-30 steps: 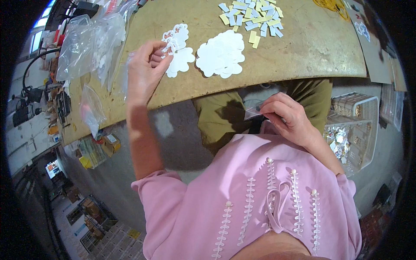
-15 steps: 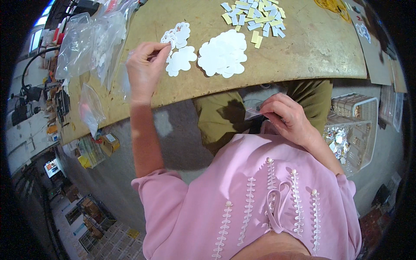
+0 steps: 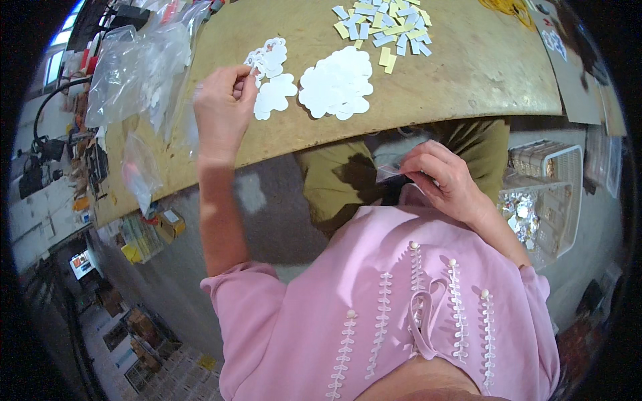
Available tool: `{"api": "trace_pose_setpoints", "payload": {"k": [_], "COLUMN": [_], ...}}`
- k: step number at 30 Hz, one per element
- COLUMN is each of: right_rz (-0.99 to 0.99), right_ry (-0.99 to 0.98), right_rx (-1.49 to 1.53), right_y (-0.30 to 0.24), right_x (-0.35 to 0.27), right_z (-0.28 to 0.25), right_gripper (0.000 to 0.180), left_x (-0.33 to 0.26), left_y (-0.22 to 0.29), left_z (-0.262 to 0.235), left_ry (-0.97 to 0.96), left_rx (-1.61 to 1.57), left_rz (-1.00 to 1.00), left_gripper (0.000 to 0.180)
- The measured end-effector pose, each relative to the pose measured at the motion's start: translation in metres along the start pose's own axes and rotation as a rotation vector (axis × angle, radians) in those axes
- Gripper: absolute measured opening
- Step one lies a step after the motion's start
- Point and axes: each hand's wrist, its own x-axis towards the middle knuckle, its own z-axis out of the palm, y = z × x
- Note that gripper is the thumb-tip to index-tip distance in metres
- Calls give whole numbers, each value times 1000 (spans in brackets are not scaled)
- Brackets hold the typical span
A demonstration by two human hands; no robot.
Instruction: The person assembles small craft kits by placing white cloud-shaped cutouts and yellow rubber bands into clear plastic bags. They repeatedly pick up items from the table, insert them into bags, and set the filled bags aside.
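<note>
My left hand (image 3: 226,100) is over the table with thumb and fingers pinched together at the edge of a small pile of white printed cut-outs (image 3: 271,57). A white piece appears to be caught in the fingertips. Just beside it are a few plain white scalloped cut-outs (image 3: 274,97). A bigger heap of the same cloud-shaped cut-outs (image 3: 336,85) lies further right. Above my lap, my right hand (image 3: 441,177) is closed on a small clear plastic bag (image 3: 387,174), partly hidden by the fingers.
Small yellow and pale-blue strips (image 3: 388,27) are scattered at the table's far side. Clear plastic bags (image 3: 130,77) pile up at the left. A yellow cord (image 3: 513,10) lies far right. Beside my right leg stands a pale plastic basket (image 3: 568,200) with shiny packets.
My left hand has shifted slightly left and down by the printed pile, fingers still pinched. My right hand stays nearly in place with the bag. The whole view has shifted a little.
</note>
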Motion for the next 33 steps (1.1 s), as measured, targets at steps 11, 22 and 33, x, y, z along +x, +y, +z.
{"api": "trace_pose_setpoints", "payload": {"k": [11, 22, 33], "right_rz": [-274, -266, -274], "right_ry": [104, 60, 41], "right_rx": [-244, -214, -172], "right_y": [-19, -34, -37], "right_x": [2, 14, 11], "right_z": [-17, -6, -14], "right_gripper": [24, 21, 29], "left_x": [-25, -101, -104], "left_y": [22, 145, 132], "left_z": [2, 13, 9], "left_ry": [444, 73, -30], "left_rx": [-138, -530, -527], "left_rz": [-297, 279, 224], "left_gripper": [8, 29, 41]}}
